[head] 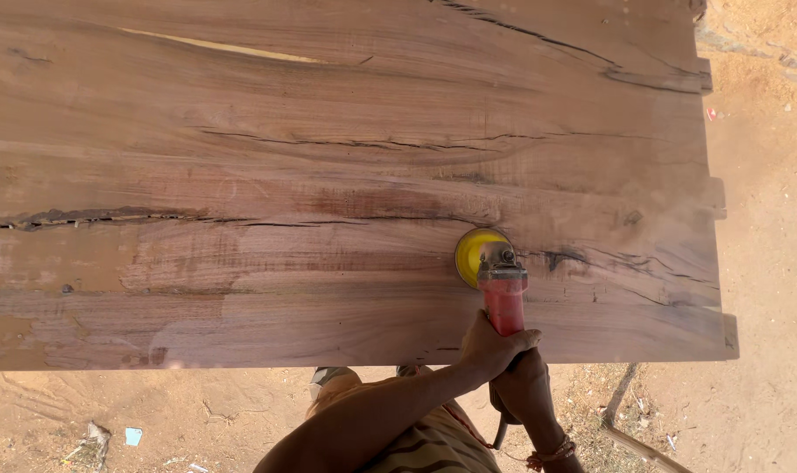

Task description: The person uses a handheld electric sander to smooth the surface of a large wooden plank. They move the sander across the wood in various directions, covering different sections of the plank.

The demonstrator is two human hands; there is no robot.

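One red grinder (504,293), round yellow disc (470,254) flat on one cracked, rough-grained wooden slab (328,175). Two hands: left hand (495,343), right hand (523,390), both closed round grinder body.

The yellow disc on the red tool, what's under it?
The yellow disc lies flat on the big wooden board. The wood right beneath it is covered, so its surface there cannot be seen.

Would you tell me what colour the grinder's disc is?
Yellow; the disc on the red grinder shows best in the head view.
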